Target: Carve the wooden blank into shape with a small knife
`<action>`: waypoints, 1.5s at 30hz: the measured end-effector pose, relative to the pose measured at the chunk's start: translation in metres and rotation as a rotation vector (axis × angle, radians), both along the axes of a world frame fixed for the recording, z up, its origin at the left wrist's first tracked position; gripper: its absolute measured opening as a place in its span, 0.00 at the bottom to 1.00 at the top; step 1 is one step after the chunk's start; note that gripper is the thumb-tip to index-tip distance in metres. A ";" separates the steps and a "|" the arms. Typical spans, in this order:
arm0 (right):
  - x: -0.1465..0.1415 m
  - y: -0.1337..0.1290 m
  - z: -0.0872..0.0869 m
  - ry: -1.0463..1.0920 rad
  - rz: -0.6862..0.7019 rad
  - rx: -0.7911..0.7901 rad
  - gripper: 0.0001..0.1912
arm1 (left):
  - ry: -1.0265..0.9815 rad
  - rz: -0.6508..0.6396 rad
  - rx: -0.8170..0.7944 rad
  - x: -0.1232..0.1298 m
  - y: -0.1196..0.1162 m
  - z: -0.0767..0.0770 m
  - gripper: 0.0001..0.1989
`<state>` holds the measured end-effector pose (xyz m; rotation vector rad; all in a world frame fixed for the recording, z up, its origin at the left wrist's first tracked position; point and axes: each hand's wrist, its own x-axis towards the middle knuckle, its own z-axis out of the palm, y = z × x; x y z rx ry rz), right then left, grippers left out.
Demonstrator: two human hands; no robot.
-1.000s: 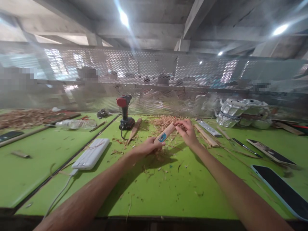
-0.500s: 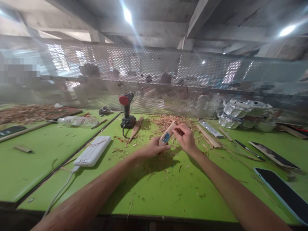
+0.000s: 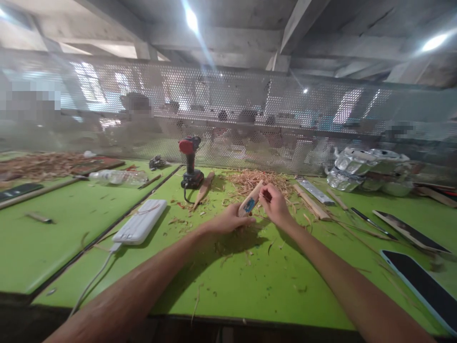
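Note:
A small pale wooden piece with a blue mark (image 3: 250,204) is tilted above the green table. My left hand (image 3: 230,219) is closed round its lower end, the thumb lying along the near side. Beside the upper end is my right hand (image 3: 274,204), its fingers pinched together; whatever they hold is too small to make out. Curly wood shavings (image 3: 250,180) lie in a heap just behind both hands, and loose bits are scattered beneath them.
A red and black drill (image 3: 190,162) stands behind left, near a pointed wooden piece (image 3: 204,190). A white power bank (image 3: 141,223) lies left. Wooden strips (image 3: 312,202), a pen-like tool (image 3: 373,223) and a phone (image 3: 421,286) lie right. Behind runs a perforated screen (image 3: 228,138).
The view has shifted slightly, moving the table items a little within the picture. My left hand still holds the wooden piece; my right fingers remain pinched near its upper end.

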<state>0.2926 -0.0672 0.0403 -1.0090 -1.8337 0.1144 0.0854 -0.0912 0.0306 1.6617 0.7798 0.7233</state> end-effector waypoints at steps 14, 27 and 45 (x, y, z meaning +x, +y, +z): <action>0.006 0.003 0.005 -0.063 -0.265 -0.091 0.23 | -0.083 0.079 -0.065 0.001 0.004 -0.002 0.18; -0.034 -0.028 0.022 -0.813 -0.544 -0.416 0.12 | -0.219 0.146 -0.037 0.008 0.001 -0.006 0.17; -0.041 -0.009 0.013 -0.885 -0.524 -0.235 0.13 | -0.174 0.349 0.035 0.018 0.001 -0.005 0.20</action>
